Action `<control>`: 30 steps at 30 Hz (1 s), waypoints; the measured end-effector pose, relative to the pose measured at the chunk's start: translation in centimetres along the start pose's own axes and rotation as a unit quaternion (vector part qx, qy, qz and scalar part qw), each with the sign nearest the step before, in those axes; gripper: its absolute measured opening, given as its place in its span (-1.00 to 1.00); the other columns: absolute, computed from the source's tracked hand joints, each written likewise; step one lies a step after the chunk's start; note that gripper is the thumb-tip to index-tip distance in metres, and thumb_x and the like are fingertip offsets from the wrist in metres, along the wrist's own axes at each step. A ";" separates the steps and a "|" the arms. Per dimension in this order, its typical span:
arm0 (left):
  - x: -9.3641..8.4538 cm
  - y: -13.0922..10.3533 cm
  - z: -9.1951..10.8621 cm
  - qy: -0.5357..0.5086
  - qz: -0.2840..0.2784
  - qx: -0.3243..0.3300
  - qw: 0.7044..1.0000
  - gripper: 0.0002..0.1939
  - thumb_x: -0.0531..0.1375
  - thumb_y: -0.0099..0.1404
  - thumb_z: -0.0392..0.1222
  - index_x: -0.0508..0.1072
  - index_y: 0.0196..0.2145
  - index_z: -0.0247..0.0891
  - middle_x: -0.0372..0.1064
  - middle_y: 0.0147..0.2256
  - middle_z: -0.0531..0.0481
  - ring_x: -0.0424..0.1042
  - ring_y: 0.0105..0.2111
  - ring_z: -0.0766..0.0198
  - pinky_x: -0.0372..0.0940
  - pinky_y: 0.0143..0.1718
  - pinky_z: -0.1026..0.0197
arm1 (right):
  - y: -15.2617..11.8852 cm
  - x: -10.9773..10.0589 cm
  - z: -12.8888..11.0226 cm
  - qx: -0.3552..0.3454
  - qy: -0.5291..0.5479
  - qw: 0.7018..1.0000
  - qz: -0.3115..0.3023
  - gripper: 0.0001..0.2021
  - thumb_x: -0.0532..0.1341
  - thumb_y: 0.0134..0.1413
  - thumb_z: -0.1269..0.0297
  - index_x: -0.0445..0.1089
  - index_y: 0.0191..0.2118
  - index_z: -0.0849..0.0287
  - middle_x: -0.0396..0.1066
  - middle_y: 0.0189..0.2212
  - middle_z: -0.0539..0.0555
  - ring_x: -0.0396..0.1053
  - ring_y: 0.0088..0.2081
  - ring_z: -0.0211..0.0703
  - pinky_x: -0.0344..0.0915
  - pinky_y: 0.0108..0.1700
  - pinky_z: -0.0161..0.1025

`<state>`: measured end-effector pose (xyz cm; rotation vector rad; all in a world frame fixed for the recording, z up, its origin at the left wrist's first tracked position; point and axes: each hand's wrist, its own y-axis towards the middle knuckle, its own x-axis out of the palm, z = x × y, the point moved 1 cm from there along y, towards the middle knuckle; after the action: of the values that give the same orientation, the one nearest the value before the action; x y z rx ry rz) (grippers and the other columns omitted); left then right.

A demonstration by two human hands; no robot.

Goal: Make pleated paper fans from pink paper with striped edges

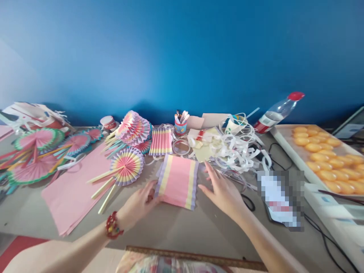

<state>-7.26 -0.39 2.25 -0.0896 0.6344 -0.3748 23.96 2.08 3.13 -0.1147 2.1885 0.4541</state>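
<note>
A pink sheet (179, 180) with yellow and purple striped, wavy side edges lies flat on the grey table (199, 235). My left hand (140, 203) rests at its lower left edge, fingers bent and thumb touching the paper; whether anything is pinched there is hard to see. To the right of the sheet, my right hand (222, 189) has its fingers spread and holds nothing. Just behind the sheet is a pleated striped paper (161, 141). A round pleated fan (127, 167) with pale sticks lies to the left.
Large pink sheets (76, 193) and more fans (38, 140) lie left. Behind are a cup of pens (181, 125) and curled white paper strips (239, 151). At right are a tilted bottle (277, 113), a blurred-out phone (280, 201), black cables and a tray of orange pieces (280, 132).
</note>
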 end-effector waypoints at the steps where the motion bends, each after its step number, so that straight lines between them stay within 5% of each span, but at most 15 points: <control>1: -0.2 -0.7 -0.3 0.080 0.042 0.015 0.996 -0.50 0.17 0.31 0.01 0.26 0.13 -0.24 0.44 -0.43 -0.01 0.39 -0.53 0.24 0.24 -0.52 0.28 | -0.4 -0.4 -0.7 -0.024 -0.041 0.999 0.006 -0.50 0.17 0.17 0.22 0.18 0.22 0.10 0.42 -0.08 0.23 0.46 -0.16 0.08 0.41 -0.21 -0.06; 4: -0.4 -2.0 -0.3 0.244 0.124 0.084 0.958 -0.61 0.16 0.33 -0.03 0.32 0.05 -0.23 0.42 -0.25 -0.10 0.42 -0.41 0.20 0.30 -0.39 0.21 | -2.0 -0.5 -2.9 -0.089 -0.024 0.993 -0.068 -0.81 0.15 0.19 0.32 0.39 -0.08 0.06 0.44 -0.15 0.14 0.44 -0.15 -0.01 0.39 -0.16 -0.15; 6: -0.2 -2.0 0.3 0.285 0.097 0.153 0.941 -0.77 0.10 0.38 -0.11 0.39 -0.07 -0.21 0.39 -0.16 -0.13 0.42 -0.26 0.16 0.33 -0.23 0.16 | -3.0 0.4 -4.0 -0.098 0.008 0.987 -0.126 -0.87 0.16 0.18 0.40 0.39 -0.18 0.07 0.44 -0.20 0.11 0.42 -0.16 -0.05 0.38 -0.17 -0.18; 9: 0.6 -1.2 1.0 0.312 0.023 0.219 0.924 -0.82 0.03 0.42 -0.22 0.43 -0.19 -0.22 0.41 -0.20 -0.10 0.38 -0.21 0.15 0.30 -0.15 0.13 | -3.9 2.3 -4.6 -0.092 -0.011 0.987 -0.134 -0.92 0.18 0.17 0.44 0.38 -0.27 0.12 0.43 -0.27 0.09 0.38 -0.19 -0.01 0.34 -0.17 -0.12; 19: 2.1 -1.0 0.3 0.186 0.025 0.171 0.967 -0.82 0.04 0.42 -0.25 0.43 -0.28 -0.22 0.44 -0.32 -0.03 0.39 -0.27 0.21 0.23 -0.19 0.14 | -5.0 2.8 -3.6 -0.041 -0.003 0.993 -0.108 -0.87 0.13 0.25 0.39 0.38 -0.33 0.11 0.38 -0.33 0.07 0.34 -0.25 -0.07 0.28 -0.21 -0.16; 30: 2.6 -1.4 -0.1 0.200 0.054 0.128 0.970 -0.86 0.06 0.42 -0.21 0.40 -0.24 -0.21 0.46 -0.26 -0.04 0.40 -0.22 0.17 0.18 -0.16 0.13 | -4.8 3.3 -3.6 0.006 -0.062 0.993 -0.102 -0.87 0.18 0.23 0.30 0.32 -0.36 0.13 0.37 -0.32 0.08 0.29 -0.26 -0.03 0.20 -0.18 -0.12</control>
<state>-5.83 -2.64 0.95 0.2738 0.9778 -0.3694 20.34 -3.43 1.20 -0.2937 2.0314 0.3242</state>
